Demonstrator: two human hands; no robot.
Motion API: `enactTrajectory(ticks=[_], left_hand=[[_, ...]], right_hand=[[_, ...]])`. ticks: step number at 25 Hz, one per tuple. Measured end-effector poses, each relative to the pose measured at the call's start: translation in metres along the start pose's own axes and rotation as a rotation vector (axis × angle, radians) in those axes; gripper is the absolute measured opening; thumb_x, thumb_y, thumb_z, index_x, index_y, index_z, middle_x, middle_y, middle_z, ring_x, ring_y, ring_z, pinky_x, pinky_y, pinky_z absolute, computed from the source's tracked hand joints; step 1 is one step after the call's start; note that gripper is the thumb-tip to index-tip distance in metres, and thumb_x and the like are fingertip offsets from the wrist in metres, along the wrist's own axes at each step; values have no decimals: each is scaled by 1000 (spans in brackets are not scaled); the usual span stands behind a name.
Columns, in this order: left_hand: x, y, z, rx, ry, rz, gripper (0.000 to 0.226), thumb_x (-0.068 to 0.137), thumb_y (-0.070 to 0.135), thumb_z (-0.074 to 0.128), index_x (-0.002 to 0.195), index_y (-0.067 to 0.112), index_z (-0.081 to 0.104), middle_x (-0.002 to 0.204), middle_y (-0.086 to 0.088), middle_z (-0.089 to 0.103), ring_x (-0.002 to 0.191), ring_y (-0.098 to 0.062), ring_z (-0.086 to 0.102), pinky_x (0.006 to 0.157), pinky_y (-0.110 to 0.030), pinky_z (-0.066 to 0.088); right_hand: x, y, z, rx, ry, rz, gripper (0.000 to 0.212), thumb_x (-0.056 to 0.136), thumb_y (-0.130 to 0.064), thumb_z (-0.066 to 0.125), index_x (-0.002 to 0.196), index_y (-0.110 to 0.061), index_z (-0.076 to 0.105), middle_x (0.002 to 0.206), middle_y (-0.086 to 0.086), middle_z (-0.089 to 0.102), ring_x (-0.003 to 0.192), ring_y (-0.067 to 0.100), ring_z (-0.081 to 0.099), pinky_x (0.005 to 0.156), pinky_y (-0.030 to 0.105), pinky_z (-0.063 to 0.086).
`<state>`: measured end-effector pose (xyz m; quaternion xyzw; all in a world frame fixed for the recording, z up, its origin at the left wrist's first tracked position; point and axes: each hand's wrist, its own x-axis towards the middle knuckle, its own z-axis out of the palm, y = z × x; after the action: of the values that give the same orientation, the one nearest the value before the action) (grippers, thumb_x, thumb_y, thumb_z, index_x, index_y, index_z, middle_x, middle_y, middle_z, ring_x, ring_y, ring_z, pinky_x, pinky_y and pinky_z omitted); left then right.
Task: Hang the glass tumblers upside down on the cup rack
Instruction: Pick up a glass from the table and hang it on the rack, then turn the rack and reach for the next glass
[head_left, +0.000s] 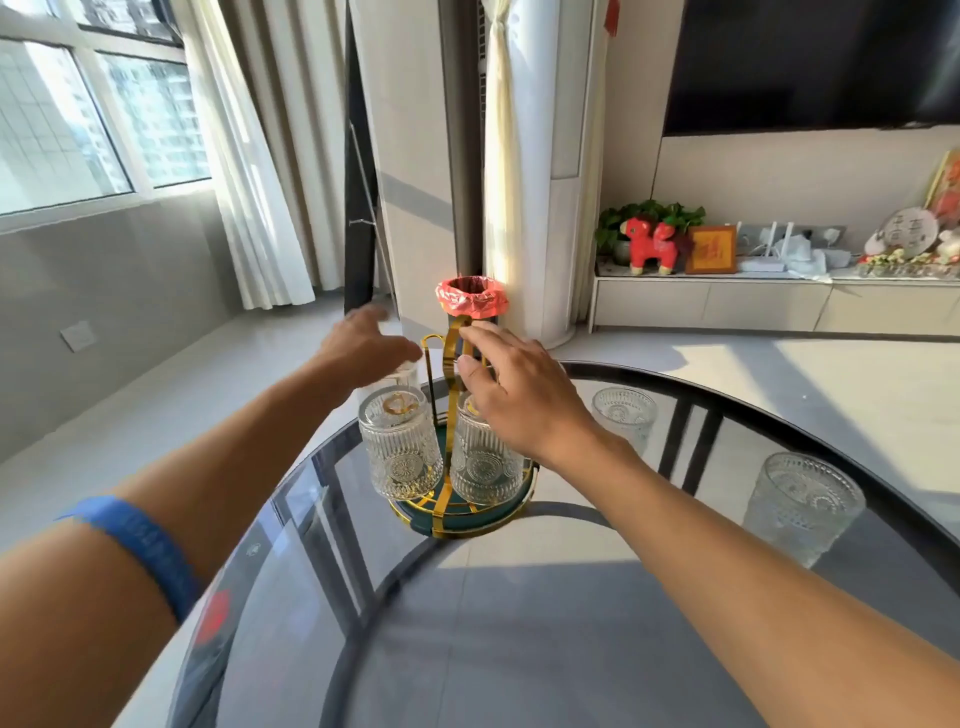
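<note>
- Both hands are working at the gold cup rack (451, 364) in the centre of the frame, which is standing on its green round base on the glass surface (519, 623).
- The right hand (511, 395) is pinching the top of the rack's gold handle, fingers closed narrowly on it, steadying the rack.
- The left hand (363, 338) is reaching past the rack's upper left side, blurred; a glass tumbler (402, 375) is showing just under its fingers, but I cannot tell whether the hand is gripping it or opening off it.
- Two tumblers are already hanging upside down: the left hung tumbler (400, 447) and the right hung tumbler (485, 462), partly hidden behind the right wrist.
- Two more are waiting upright on the surface at the right of the frame: the far upright tumbler (623, 415) and the near upright tumbler (802, 506).
- The step in hand, as I read it, is seating the third glass on a back peg.
- To do it well: keep the right hand's hold firm so the rack is not tipping, keep the mouth straight down over the peg, and let go only once the glass is bearing on it.
- Watch the neighbours; ribbed glass knocking ribbed glass could chip.
</note>
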<state>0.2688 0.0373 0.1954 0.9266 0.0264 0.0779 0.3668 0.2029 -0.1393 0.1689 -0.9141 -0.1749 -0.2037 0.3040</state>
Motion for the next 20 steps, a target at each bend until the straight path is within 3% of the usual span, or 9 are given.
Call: enactTrajectory(ticks=[3, 5, 7, 9, 12, 16, 18, 20], left_hand=[[-61, 14, 3, -152, 381, 346, 40, 80, 21, 64, 120, 22, 60, 122, -2, 64, 109, -18, 59, 91, -38, 50], [-119, 17, 31, -225, 355, 592, 26, 81, 21, 59, 106, 28, 61, 105, 8, 65, 95, -8, 60, 79, -28, 52], [-176, 15, 81, -179, 147, 748, 23, 81, 19, 58, 102, 26, 62, 101, 9, 64, 94, -9, 59, 79, -25, 49], [-210, 9, 132, -105, -93, 723, 30, 82, 19, 60, 112, 22, 63, 112, 5, 64, 105, -16, 58, 90, -31, 48], [-209, -14, 179, 161, -302, 560, 50, 87, 34, 60, 135, 21, 52, 143, 0, 50, 130, -21, 44, 105, -31, 36], [-191, -38, 188, 399, -405, 578, 60, 89, 59, 46, 141, 29, 45, 153, 1, 39, 140, -20, 35, 112, -39, 33], [-189, -37, 187, 444, -434, 585, 61, 89, 59, 44, 142, 29, 42, 155, 1, 37, 141, -21, 34, 113, -40, 32], [-191, -34, 184, 471, -459, 574, 60, 90, 55, 46, 143, 27, 40, 156, 1, 35, 142, -20, 33, 114, -38, 31]], right_hand=[[-64, 25, -13, 222, 260, 107, 33, 93, -32, 45, 122, -23, 59, 126, -4, 63, 112, 14, 54, 90, 30, 42], [-117, 49, -13, 316, 349, 338, 20, 88, -24, 54, 104, -23, 64, 104, -8, 68, 92, 10, 61, 78, 30, 47], [-167, 79, -13, 361, 450, 632, 13, 83, -13, 58, 93, -20, 64, 87, -10, 66, 80, 15, 62, 73, 32, 48], [-202, 109, -21, 413, 545, 869, 18, 79, -8, 59, 94, -18, 61, 88, -6, 65, 84, 24, 62, 75, 35, 48], [-229, 146, -43, 437, 647, 1062, 39, 76, -14, 66, 112, -18, 54, 112, 4, 63, 95, 24, 59, 82, 36, 46], [-233, 185, -65, 361, 523, 1058, 84, 72, -21, 74, 143, -20, 29, 147, 3, 40, 129, 26, 43, 104, 39, 37], [-224, 199, -65, 352, 436, 1029, 95, 70, -21, 76, 147, -25, 21, 149, 2, 38, 130, 27, 42, 102, 38, 38], [-209, 207, -61, 316, 372, 1017, 93, 65, -22, 79, 141, -29, 28, 139, 5, 48, 125, 31, 45, 95, 39, 42]])
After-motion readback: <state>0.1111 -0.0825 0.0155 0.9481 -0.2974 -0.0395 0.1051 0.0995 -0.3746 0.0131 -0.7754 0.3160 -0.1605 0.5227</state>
